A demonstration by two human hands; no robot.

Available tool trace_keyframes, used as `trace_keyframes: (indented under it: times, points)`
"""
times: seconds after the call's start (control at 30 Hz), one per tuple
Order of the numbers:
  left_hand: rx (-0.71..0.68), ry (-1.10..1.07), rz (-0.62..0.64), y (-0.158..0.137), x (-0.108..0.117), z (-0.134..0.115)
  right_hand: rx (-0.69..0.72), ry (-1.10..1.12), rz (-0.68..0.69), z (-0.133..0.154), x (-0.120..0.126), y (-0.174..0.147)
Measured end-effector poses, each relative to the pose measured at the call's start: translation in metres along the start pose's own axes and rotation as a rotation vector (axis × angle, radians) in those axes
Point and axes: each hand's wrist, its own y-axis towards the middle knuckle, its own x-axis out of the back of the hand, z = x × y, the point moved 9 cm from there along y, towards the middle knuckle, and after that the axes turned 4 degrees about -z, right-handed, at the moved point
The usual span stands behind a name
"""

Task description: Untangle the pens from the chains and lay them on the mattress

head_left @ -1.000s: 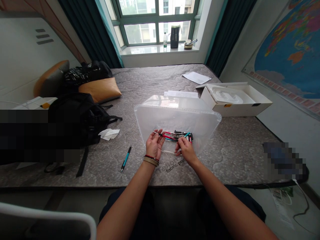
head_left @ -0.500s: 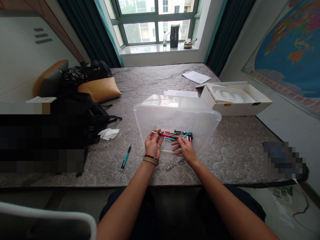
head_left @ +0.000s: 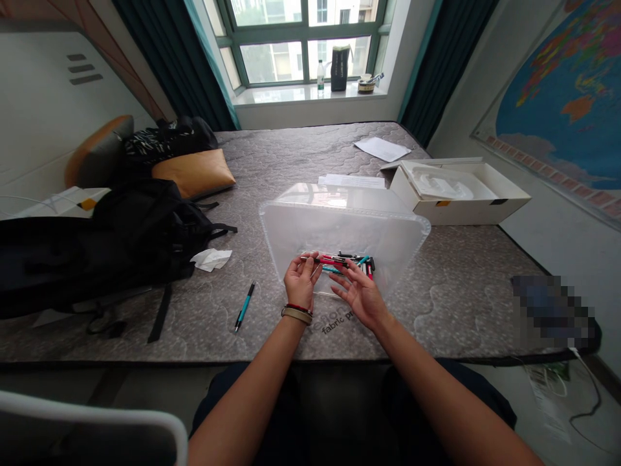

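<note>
A translucent plastic bin (head_left: 339, 223) lies on its side on the mattress, its opening towards me. Inside it are several pens (head_left: 369, 266), black, teal and red. My left hand (head_left: 301, 279) is at the opening, thumb and fingers closed on a red pen (head_left: 330, 261) that points to the right. Just right of it, my right hand (head_left: 361, 296) is open, palm turned partly up and fingers spread beside the pen's far end; whether they touch it I cannot tell. A teal and black pen (head_left: 245, 307) lies on the mattress to the left.
A crumpled tissue (head_left: 212, 259) and a black backpack (head_left: 145, 239) lie on the left, with a tan cushion (head_left: 194, 173) behind. An open white box (head_left: 466, 210) stands right of the bin. Papers (head_left: 382, 149) lie farther back. A blurred-out item (head_left: 550, 310) sits at the right edge.
My right hand has turned its palm upward and spread its fingers, loosening from the red pen's right end. My left hand has shifted slightly right, still with the pen.
</note>
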Motion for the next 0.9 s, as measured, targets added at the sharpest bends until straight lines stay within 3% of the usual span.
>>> trace_keyframes:
  times: [0.2, 0.3, 0.4, 0.57, 0.63, 0.73, 0.8, 0.9]
  points:
    - [-0.055, 0.186, -0.046, 0.0, 0.006, -0.009, 0.108, -0.421, -0.094, 0.001, 0.012, 0.008]
    - [-0.108, 0.265, -0.04, -0.005, 0.005, -0.016, 0.085, -0.614, 0.058, -0.013, 0.0, 0.007]
    - [-0.11, 0.308, 0.007, -0.012, 0.003, -0.016, 0.076, -0.644, 0.254, -0.025, -0.019, -0.002]
    - [-0.064, 0.509, 0.133, -0.032, 0.008, -0.003, 0.157, -0.669, 0.263, -0.025, -0.029, -0.012]
    - [-0.063, 0.612, 0.148, -0.043, 0.02, 0.0, 0.203, -0.798, 0.267, -0.025, -0.031, -0.016]
    - [-0.095, 0.782, 0.125, -0.06, 0.045, -0.011, 0.272, -1.052, 0.406, -0.03, -0.043, -0.028]
    - [-0.157, 0.915, 0.138, -0.068, 0.06, -0.03, 0.328, -1.17, 0.476, -0.031, -0.048, -0.035]
    - [-0.272, 1.137, 0.066, -0.069, 0.093, -0.076, 0.386, -1.304, 0.449, -0.027, -0.045, -0.035]
